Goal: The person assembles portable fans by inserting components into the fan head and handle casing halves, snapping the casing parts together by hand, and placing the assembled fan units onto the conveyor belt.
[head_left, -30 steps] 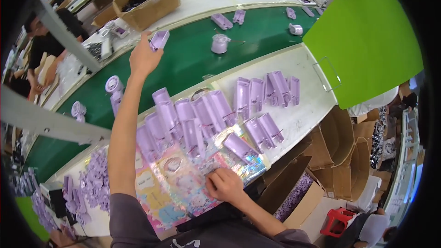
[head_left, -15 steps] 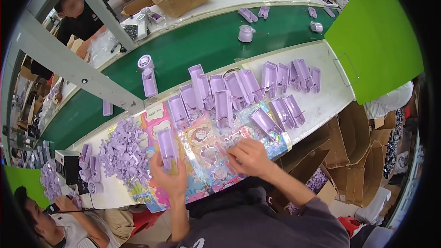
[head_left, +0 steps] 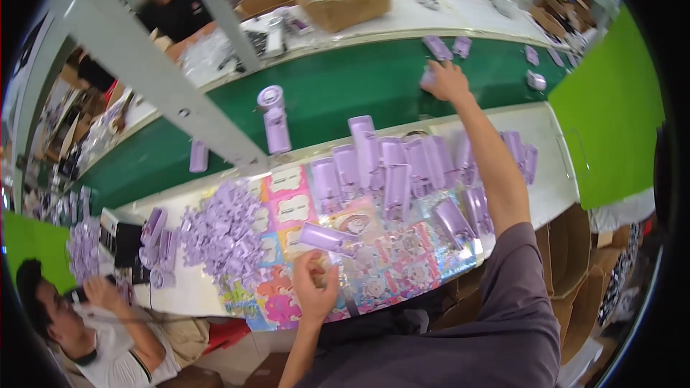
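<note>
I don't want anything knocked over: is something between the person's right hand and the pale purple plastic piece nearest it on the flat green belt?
Nothing visible: the bare right hand is at the pale purple plastic piece on the flat green belt, partly covering it. Whether it's gripped is hidden.

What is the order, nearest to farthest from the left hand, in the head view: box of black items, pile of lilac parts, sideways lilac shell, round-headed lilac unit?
1. Sideways lilac shell: just beyond the left hand.
2. Pile of lilac parts: to the left.
3. Round-headed lilac unit: on the belt.
4. Box of black items: across the belt.
</note>
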`<state>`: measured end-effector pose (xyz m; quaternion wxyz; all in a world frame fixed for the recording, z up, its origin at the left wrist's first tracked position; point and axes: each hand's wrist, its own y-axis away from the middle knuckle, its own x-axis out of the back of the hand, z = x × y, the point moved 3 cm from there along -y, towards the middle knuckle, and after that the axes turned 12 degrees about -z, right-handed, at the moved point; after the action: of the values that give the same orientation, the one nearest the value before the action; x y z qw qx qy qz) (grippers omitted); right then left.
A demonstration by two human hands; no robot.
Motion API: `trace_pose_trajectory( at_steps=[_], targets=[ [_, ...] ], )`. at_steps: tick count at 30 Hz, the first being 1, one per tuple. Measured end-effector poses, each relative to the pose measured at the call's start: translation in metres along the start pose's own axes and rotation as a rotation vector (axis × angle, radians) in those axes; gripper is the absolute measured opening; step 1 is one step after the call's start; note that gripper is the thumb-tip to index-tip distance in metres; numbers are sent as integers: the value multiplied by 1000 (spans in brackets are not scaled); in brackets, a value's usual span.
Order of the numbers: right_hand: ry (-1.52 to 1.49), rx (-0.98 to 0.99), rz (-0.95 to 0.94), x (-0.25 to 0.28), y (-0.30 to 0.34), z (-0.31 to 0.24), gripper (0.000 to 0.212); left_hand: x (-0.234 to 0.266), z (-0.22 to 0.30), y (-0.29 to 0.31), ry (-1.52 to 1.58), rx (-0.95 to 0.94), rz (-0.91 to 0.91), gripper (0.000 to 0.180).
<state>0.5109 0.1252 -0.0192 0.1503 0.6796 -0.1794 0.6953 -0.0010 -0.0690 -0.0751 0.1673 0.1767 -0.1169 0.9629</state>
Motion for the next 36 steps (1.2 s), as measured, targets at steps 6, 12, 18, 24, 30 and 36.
trace_pose_trajectory(
  at_steps=[6,12,18,24,30,36],
  targets=[
    [-40,225,185,42,38,-47,64,6,7,-2,110,-7,79,27],
    [-259,820,305,137,214,-182,61,20,-2,18,223,52,212,21],
    [-427,1206,28,123,332,-264,51,18,30,5,1924,369,-47,72],
    [-463,1274,-56,98,280,-338,23,59,-13,54,932,168,-10,47],
    [-109,1156,170,18,232,-393,21,83,34,46,15,25,-19,53],
    [-275,1142,239,24,234,-373,17,84,27,41,-357,-88,-26,53]
  ],
)
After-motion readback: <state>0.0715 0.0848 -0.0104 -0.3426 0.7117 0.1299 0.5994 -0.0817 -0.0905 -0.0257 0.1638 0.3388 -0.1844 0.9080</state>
